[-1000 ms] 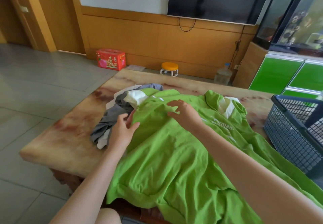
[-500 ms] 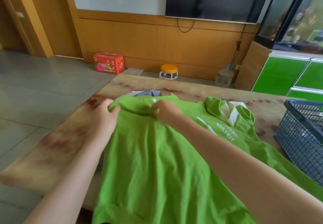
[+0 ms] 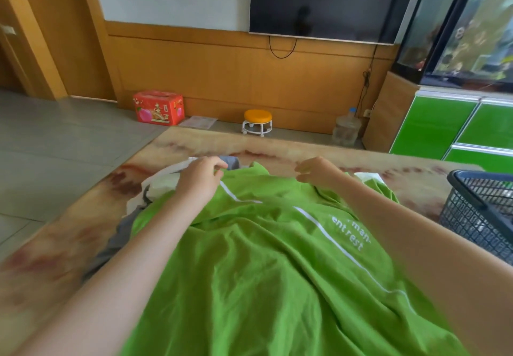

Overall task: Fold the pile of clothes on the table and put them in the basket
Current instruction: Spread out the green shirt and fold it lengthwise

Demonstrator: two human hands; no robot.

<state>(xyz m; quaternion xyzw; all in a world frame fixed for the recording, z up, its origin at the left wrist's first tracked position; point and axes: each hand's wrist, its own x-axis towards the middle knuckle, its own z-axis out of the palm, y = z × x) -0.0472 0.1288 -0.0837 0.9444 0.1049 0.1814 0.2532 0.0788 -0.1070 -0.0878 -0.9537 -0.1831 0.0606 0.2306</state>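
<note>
A bright green shirt [image 3: 272, 258] with white lettering lies spread over the marble-patterned table [image 3: 69, 239], hanging over the near edge. My left hand [image 3: 200, 179] pinches its far left edge with curled fingers. My right hand [image 3: 317, 174] grips the far edge to the right, fingers curled; motion blur hides the exact contact. Grey and white clothes [image 3: 166, 181] lie partly under the shirt on the left. A second green garment [image 3: 380, 186] peeks out behind my right arm. The dark mesh basket [image 3: 480, 211] stands at the table's right end.
On the floor beyond the table are a red box [image 3: 158, 107], a small orange stool [image 3: 257, 122] and a water jug [image 3: 346, 131]. A TV hangs on the wood wall. Green cabinets [image 3: 455, 131] stand at the right.
My hands have moved apart along the shirt's far edge, stretching it flatter over the table. The grey and white clothes show again at the left.
</note>
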